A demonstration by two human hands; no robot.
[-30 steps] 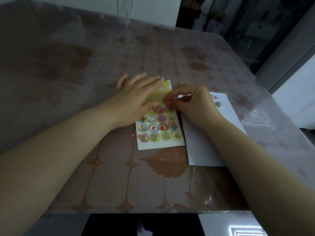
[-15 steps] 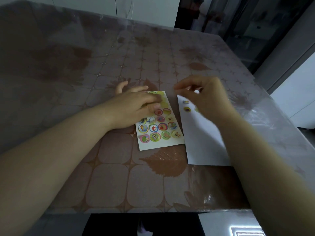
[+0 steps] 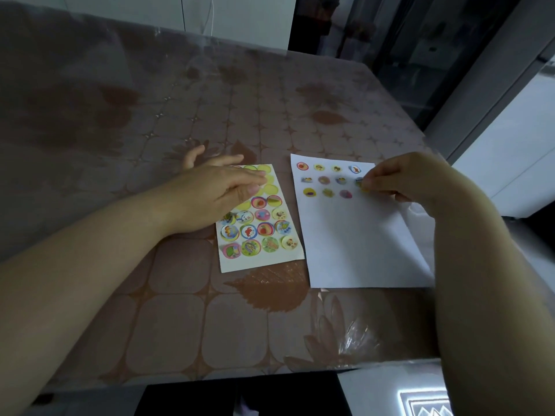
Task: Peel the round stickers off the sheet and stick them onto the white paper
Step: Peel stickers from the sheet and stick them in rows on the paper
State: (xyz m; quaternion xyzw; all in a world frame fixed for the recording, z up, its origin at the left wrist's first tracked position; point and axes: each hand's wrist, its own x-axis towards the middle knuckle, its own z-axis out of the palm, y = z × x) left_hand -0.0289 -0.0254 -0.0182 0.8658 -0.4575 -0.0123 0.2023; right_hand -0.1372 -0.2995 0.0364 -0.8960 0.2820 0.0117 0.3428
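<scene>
The right hand (image 3: pixel 402 178) is pinched nearly closed, thumb and forefinger together on a round sticker (image 3: pixel 362 184) at the far right of the white paper (image 3: pixel 354 244), at the end of its third row; whether the sticker already touches the paper I cannot tell. The left hand (image 3: pixel 216 196) lies flat with fingers spread, pressing down the top of the sticker sheet (image 3: pixel 261 259), which sits on the counter (image 3: pixel 180 325) just beside the paper. The main risk is that the sticker clings to the fingertip as the pinch lets go and lifts or creases instead of lying flat. Nothing holds the white paper down, so it could slide or rise with the hand on the glossy counter cover. The sticker might also land crooked or overlap the neighbour just above it.
</scene>
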